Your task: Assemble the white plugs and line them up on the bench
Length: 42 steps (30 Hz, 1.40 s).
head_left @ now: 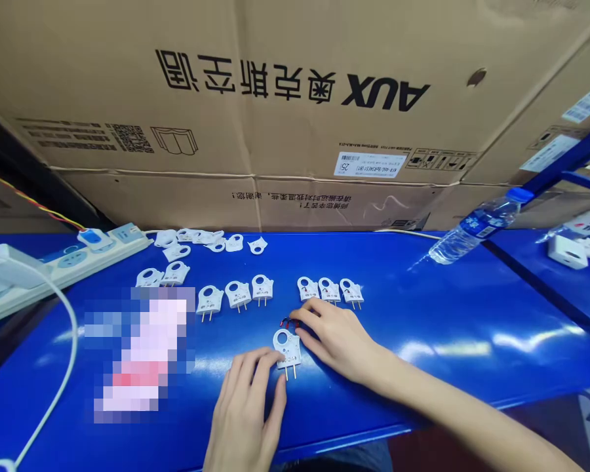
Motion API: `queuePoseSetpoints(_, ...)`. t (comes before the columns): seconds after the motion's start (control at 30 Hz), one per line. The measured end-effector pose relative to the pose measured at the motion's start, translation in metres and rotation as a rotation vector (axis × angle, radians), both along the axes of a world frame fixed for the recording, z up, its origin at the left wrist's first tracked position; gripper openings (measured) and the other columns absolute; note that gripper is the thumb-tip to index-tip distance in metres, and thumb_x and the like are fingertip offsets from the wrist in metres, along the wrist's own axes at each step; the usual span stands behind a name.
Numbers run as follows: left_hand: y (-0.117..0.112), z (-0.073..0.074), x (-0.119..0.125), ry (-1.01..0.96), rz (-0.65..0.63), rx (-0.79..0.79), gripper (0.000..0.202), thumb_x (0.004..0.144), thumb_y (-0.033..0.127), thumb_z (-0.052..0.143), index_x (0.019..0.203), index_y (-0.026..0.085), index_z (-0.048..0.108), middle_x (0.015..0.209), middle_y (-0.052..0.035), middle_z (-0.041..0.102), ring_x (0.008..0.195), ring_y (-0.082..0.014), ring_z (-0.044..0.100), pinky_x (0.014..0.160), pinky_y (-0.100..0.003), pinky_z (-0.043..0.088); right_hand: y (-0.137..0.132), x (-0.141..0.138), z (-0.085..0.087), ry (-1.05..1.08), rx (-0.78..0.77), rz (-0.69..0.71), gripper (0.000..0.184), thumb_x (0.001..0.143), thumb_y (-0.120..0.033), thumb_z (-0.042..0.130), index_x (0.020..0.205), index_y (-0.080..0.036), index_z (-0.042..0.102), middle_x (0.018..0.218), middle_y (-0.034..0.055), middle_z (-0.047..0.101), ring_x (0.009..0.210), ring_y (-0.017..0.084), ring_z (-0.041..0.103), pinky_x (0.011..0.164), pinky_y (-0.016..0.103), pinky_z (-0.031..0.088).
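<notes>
A white two-pin plug shell (295, 357) with a round hole lies on the blue table, its pins toward me. My left hand (250, 400) is closed on it, index finger on its left side and thumb by the pins. Just beyond the shell are tiny red and black parts (288, 322), too small to make out fully. My right hand (337, 337) reaches in from the right, thumb and index finger pinched at one of these parts. Similar plug shells stand in a row behind: three at right (329, 290) and three at left (238, 295).
More white shells (216, 239) lie at the back left, near a power strip (69, 262) with a white cable (71, 328). A blurred-out pink item (147, 354) lies at left. A water bottle (482, 226) lies at the back right. A large cardboard box (275, 131) walls the rear.
</notes>
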<state>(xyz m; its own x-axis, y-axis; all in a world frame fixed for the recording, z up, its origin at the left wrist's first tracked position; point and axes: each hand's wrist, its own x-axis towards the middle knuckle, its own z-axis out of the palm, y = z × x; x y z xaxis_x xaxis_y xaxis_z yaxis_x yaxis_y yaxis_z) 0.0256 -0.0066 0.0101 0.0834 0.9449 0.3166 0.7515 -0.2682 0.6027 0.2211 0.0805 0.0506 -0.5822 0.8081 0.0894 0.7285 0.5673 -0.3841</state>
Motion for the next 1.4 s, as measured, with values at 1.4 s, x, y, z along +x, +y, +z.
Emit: queuePoseSetpoints(1.4,0.0027,-0.0043,-0.0044,0.022,-0.012,0.051,0.018,0.104,0.036,0.051,0.117,0.027,0.058,0.108,-0.0061,0.07,0.102,-0.0248,0.07,0.083,-0.039,0.058,-0.0073,-0.0049,0.0064,0.41,-0.263,0.007,0.022,0.091,-0.008,0.063,0.104,-0.02,0.077,0.094,0.0018,0.075,0.079,0.014,0.068,0.076,0.025,0.052)
